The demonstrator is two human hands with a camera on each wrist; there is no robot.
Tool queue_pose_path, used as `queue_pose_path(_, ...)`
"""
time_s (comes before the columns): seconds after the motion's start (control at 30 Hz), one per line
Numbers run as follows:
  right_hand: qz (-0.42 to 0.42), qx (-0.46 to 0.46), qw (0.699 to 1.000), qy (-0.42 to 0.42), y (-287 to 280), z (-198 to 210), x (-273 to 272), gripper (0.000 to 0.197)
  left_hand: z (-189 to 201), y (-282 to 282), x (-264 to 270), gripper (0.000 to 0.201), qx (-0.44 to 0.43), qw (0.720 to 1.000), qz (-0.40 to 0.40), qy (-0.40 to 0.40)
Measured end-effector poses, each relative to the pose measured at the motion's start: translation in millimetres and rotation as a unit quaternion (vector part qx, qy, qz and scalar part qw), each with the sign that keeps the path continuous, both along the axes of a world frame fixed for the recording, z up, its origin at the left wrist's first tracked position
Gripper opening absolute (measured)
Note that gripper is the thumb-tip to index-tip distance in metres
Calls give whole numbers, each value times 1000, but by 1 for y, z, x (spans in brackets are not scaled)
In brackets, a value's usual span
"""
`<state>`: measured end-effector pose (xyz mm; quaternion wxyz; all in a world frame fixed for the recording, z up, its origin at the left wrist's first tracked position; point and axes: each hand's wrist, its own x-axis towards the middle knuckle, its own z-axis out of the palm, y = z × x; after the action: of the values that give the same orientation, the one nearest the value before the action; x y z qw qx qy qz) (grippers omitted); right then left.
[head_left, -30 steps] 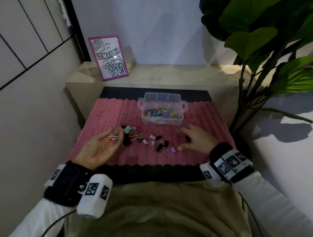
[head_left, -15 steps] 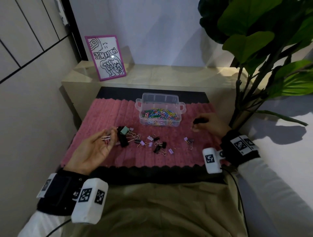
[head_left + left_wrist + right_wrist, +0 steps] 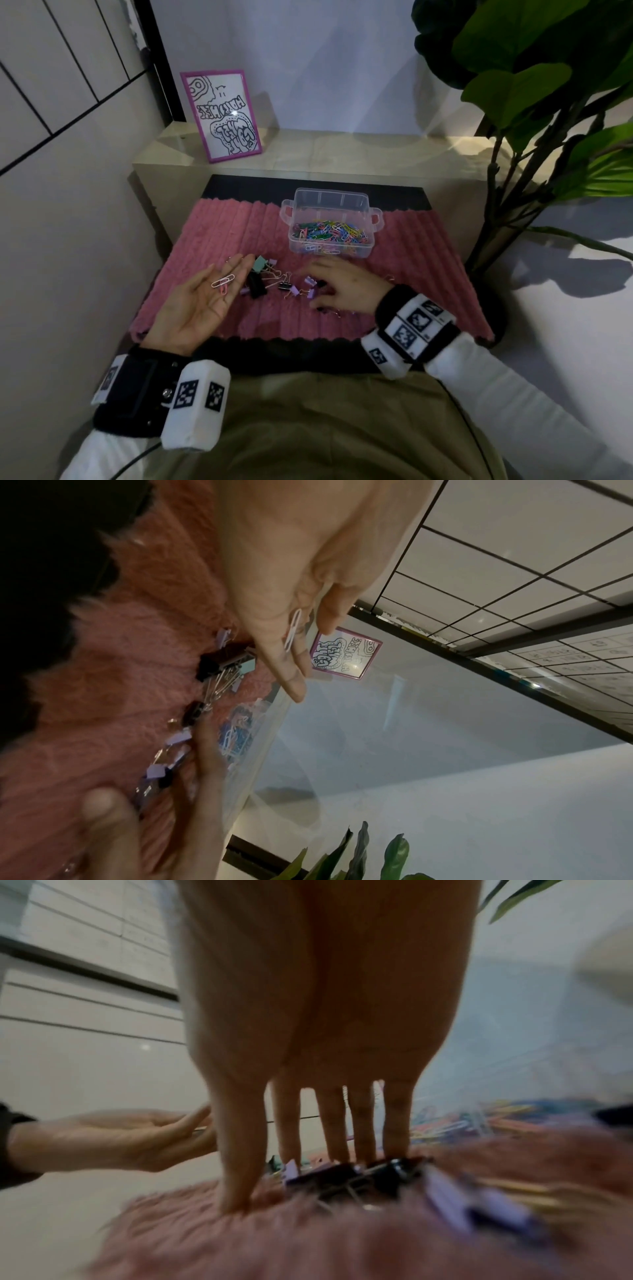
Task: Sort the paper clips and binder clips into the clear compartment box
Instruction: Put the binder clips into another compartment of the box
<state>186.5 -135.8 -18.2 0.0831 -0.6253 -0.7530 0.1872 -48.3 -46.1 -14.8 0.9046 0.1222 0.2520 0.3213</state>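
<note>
The clear compartment box (image 3: 325,197) stands at the far middle of the pink mat, its front section full of coloured paper clips (image 3: 330,231). My left hand (image 3: 205,301) lies palm up with a white and a pink paper clip (image 3: 223,282) resting on its straight fingers (image 3: 274,653). Just right of it lies a scatter of binder clips: a large black one (image 3: 256,286), a mint one (image 3: 260,264) and small purple ones (image 3: 310,281). My right hand (image 3: 342,287) is palm down over them. Its spread fingers (image 3: 329,1123) touch black binder clips (image 3: 346,1173) and grip nothing.
The fluffy pink mat (image 3: 411,274) covers a black surface in front of a beige ledge. A pink-framed drawing (image 3: 222,116) leans on the ledge at the back left. A big leafy plant (image 3: 531,85) crowds the right side. A wall runs close on the left.
My right hand held a black binder clip beside the box's right end half a second ago; it has come back left onto the pile without it. My left hand has flattened out.
</note>
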Motion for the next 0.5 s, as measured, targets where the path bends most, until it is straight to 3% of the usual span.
queue_pose_path(0.07,27,-36,998,-40,7,-2,-14,52,0,1,-5,65,2,1000,7,-14)
queue_pose_path(0.2,-1,-10,999,-48,6,3,2,14,-2,3,-23,47,39,999,36,13)
queue_pose_path(0.27,-25,-15,999,-31,1,6,18,5,-5,3,-32,50,46,998,50,18)
queue_pose_path(0.37,-73,-26,997,-13,-5,18,38,5,-13,5,-42,64,27,998,63,10)
queue_pose_path(0.5,-56,-71,996,-15,5,37,31,13,-20,10,-41,41,-7,998,46,-29)
